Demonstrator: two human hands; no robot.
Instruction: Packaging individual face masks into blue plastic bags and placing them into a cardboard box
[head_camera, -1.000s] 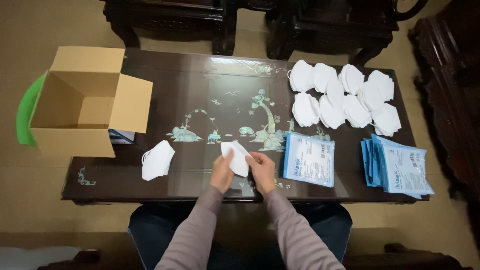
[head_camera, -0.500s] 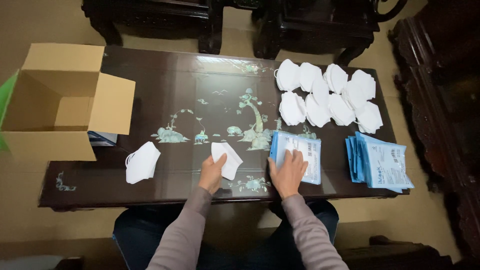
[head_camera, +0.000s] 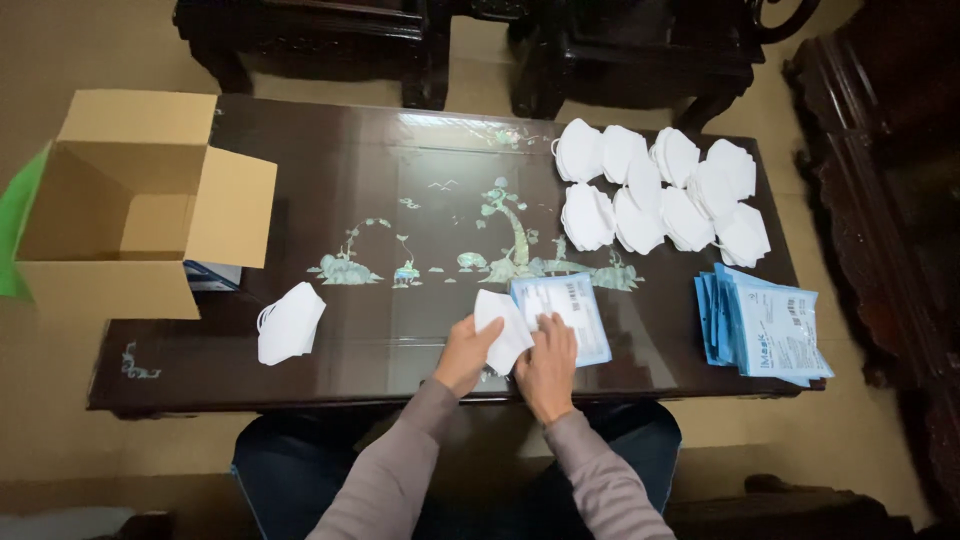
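My left hand (head_camera: 465, 352) holds a folded white face mask (head_camera: 503, 328) just above the dark inlaid table (head_camera: 420, 190). My right hand (head_camera: 548, 362) grips the near edge of a blue-and-white plastic pouch (head_camera: 565, 312) that lies right beside the mask; the mask's edge overlaps the pouch's left side. Both hands are close together near the table's front edge, at its middle.
An open cardboard box (head_camera: 125, 205) stands on the table's left end. A single white mask (head_camera: 290, 322) lies near the front left. Several white masks (head_camera: 660, 190) are heaped at the back right. A stack of blue pouches (head_camera: 765, 325) sits at the right edge.
My right hand went right to the pouches, took one and drew it left to the mask. The left hand kept hold of the mask.
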